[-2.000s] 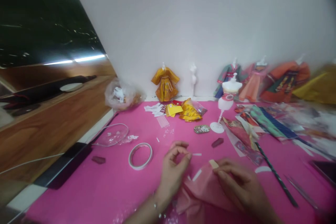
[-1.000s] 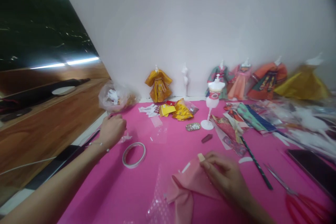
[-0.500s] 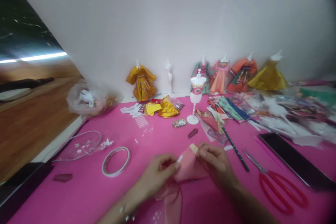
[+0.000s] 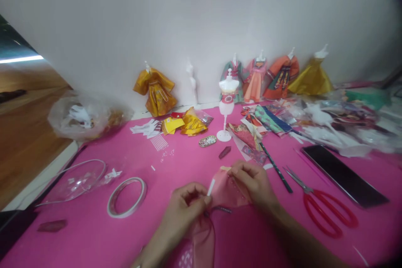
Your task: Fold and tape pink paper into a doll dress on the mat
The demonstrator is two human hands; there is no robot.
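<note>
A pink piece of doll-size cloth (image 4: pixel 223 190) is stretched between my two hands above the pink table. My left hand (image 4: pixel 190 205) pinches its left edge, beside a narrow white strip (image 4: pixel 211 187) on the cloth. With thumb and fingers closed, my right hand (image 4: pixel 251 180) grips the upper right edge, by a small cream patch at the top. More pink fabric (image 4: pixel 204 238) hangs below my left hand. A small white mannequin (image 4: pixel 228 88) with a red waistband stands beyond my hands.
Red-handled scissors (image 4: pixel 326 209), a dark pencil (image 4: pixel 276 168) and a black phone (image 4: pixel 345 176) lie at right. A roll of tape (image 4: pixel 109 207) lies at left. Dressed mannequins, one in a gold robe (image 4: pixel 156 92), line the wall. Plastic-wrapped pieces (image 4: pixel 339 125) are heaped at far right.
The view has shifted, so the table things appear further left. My hands still hold the pink cloth, now turned so that more of the white strip and a dark patterned edge show.
</note>
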